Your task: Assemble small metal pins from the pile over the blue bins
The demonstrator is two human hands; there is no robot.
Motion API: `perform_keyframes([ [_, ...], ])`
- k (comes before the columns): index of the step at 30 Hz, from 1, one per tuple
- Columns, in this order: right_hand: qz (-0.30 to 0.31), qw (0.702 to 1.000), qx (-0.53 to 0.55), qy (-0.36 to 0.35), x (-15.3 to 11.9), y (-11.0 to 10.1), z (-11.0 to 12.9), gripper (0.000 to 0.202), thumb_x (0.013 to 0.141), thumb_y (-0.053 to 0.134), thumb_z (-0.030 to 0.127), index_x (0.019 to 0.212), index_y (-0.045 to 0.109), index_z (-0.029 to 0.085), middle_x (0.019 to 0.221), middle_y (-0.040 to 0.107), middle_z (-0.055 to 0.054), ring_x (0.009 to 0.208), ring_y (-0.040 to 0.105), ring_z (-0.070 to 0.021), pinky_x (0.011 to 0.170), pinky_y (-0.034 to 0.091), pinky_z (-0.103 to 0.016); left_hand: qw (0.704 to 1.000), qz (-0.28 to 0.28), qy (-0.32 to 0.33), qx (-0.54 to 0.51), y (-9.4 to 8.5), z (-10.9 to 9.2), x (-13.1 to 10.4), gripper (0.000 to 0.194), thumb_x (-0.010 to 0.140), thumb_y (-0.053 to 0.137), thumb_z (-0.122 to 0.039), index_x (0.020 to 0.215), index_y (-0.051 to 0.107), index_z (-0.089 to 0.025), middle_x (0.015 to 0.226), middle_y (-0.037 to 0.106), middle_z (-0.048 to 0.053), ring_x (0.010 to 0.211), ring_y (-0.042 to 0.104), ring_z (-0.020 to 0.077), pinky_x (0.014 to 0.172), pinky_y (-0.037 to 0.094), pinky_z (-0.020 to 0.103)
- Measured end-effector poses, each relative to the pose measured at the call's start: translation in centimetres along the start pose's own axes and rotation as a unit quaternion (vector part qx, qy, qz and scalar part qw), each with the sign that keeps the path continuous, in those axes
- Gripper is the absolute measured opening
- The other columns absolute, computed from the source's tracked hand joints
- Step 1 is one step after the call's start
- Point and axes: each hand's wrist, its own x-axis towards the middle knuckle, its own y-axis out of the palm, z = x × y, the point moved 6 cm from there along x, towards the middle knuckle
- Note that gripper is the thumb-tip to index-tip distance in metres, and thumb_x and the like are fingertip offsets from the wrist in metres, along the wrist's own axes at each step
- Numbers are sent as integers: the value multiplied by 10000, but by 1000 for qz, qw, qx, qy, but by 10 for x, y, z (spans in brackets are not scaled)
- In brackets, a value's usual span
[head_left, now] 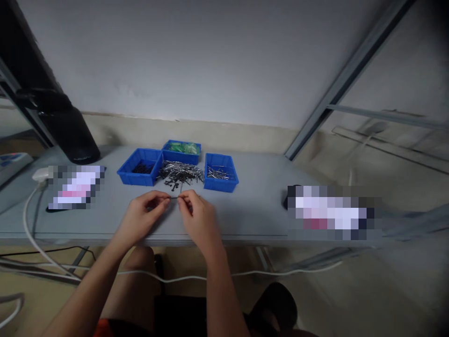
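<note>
Both hands meet over the grey table, just in front of a loose pile of thin metal pins and dark screw-like pieces (180, 172). A small dark rod (174, 198) spans the gap between the fingertips. My left hand (143, 213) pinches its left end. My right hand (197, 213) pinches its right end. Behind the pile stands a blue bin (182, 157) with green items. To the left is a blue bin (138, 180) of dark small parts. On the right, another blue bin (220, 184) holds silvery pins.
A black bottle (70, 128) stands at the back left, near a blurred-out device (77, 187) and a white cable (26, 215). Another blurred-out device (329, 210) lies at the right. Metal frame posts (336, 93) rise beside the table (252, 220), against the wall.
</note>
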Motion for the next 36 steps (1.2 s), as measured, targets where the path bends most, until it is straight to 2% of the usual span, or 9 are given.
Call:
perform_keyframes([
  [36,3,1000,2,7,0,-1,1,157,889,444,235,895,597,204,819,695,-50,745,642,-180,658,452,-284,1000,-7,-4,-8,-1,1,0,303,760,574,-438,851,683,-170,836,726,53,762,642,205,734,524,300],
])
